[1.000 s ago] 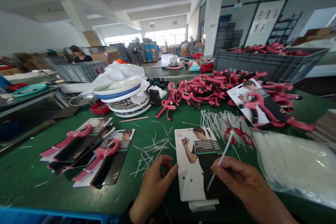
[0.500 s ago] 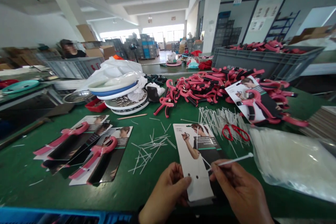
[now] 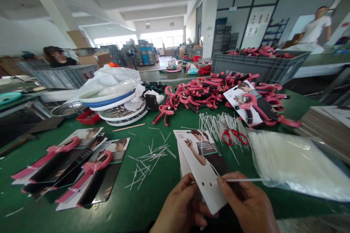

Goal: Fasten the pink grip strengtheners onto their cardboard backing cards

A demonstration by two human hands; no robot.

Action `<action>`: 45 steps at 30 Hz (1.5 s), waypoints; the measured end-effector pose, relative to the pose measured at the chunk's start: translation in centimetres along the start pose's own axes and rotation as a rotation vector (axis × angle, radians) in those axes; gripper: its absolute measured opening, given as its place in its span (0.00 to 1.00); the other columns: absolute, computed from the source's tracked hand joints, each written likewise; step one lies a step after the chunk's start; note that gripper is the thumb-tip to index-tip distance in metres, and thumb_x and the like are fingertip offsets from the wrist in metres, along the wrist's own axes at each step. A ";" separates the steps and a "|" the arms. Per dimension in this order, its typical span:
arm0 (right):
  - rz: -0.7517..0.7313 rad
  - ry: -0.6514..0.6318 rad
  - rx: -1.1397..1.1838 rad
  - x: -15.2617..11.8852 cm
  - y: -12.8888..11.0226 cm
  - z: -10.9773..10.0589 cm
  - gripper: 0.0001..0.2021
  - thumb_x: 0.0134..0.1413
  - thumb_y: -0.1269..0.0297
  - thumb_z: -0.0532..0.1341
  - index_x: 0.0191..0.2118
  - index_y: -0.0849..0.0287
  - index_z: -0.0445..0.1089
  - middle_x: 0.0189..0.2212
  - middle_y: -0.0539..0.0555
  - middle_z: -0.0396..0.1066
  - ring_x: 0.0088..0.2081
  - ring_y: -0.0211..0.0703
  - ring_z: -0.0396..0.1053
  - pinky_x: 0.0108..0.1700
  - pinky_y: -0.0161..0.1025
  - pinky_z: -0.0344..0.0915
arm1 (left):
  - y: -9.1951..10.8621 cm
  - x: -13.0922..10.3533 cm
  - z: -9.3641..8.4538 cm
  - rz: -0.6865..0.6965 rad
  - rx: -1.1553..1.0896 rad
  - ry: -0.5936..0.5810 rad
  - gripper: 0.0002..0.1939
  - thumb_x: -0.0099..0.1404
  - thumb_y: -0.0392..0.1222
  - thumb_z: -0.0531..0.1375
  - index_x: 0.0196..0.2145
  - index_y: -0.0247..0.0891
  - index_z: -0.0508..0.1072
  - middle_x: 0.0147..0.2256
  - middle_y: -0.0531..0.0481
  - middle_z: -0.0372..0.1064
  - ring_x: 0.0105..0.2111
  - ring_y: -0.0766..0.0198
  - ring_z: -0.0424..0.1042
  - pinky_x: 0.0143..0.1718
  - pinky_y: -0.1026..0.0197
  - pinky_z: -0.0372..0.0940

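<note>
Grip of the left hand [image 3: 182, 204] clasps the lower edge of a white-and-black printed cardboard card [image 3: 203, 173], tilted over the green surface [image 3: 136, 207]; right hand [image 3: 247, 200] pinches a thin white plastic cable tie [image 3: 243, 180]. Two punched holes show, no tool on the card yet; cannot tell whether the tie passes through. Done: carded pink-and-black hand exercisers [image 3: 91, 167], lying left. Remaining uncarded: a large heap of loose pink-and-black exercisers [image 3: 197, 94] beyond.

No legible txt from here: print [image 3: 210, 148] on blk/white flat cardboard card [image 3: 201, 171] v. blurry; red marks [image 3: 89, 75] on grey plastic crate [image 3: 62, 77] ditto.
</note>
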State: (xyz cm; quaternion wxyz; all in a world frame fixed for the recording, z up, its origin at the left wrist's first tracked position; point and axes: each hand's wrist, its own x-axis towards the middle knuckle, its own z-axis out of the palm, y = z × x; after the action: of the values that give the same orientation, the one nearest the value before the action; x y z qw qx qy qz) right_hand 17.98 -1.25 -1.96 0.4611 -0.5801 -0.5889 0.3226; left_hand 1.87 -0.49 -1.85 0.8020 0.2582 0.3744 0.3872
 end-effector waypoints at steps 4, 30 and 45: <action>0.048 -0.083 -0.029 0.0 -0.2 -0.5 0.14 0.50 0.51 0.59 0.25 0.57 0.67 0.21 0.51 0.69 0.24 0.41 0.68 0.26 0.33 0.65 | -0.4 0.7 1.4 0.004 0.185 0.046 0.24 0.48 0.53 0.67 0.37 0.32 0.72 0.23 0.49 0.71 0.15 0.71 0.66 0.15 0.71 0.57; -0.762 0.066 -0.465 1.4 1.3 -1.5 0.16 0.54 0.68 0.57 0.49 0.58 0.68 0.45 0.57 0.71 0.46 0.45 0.69 0.45 0.38 0.68 | 2.1 -0.7 0.5 0.264 0.132 -0.061 0.19 0.48 0.49 0.68 0.34 0.35 0.72 0.29 0.49 0.71 0.22 0.70 0.70 0.21 0.71 0.63; -0.148 -0.009 0.081 1.2 0.0 -1.9 0.14 0.54 0.58 0.58 0.43 0.56 0.74 0.42 0.54 0.75 0.41 0.49 0.73 0.43 0.37 0.70 | 1.1 3.2 3.7 0.563 0.077 -0.115 0.16 0.56 0.54 0.61 0.31 0.37 0.67 0.25 0.55 0.68 0.12 0.80 0.52 0.13 0.73 0.48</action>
State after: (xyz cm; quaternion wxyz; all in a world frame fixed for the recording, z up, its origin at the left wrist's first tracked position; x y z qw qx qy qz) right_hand 19.86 -0.39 -1.07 0.5042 -0.5145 -0.6186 0.3138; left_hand 5.74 2.29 -0.15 0.6725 0.4039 0.2563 0.5647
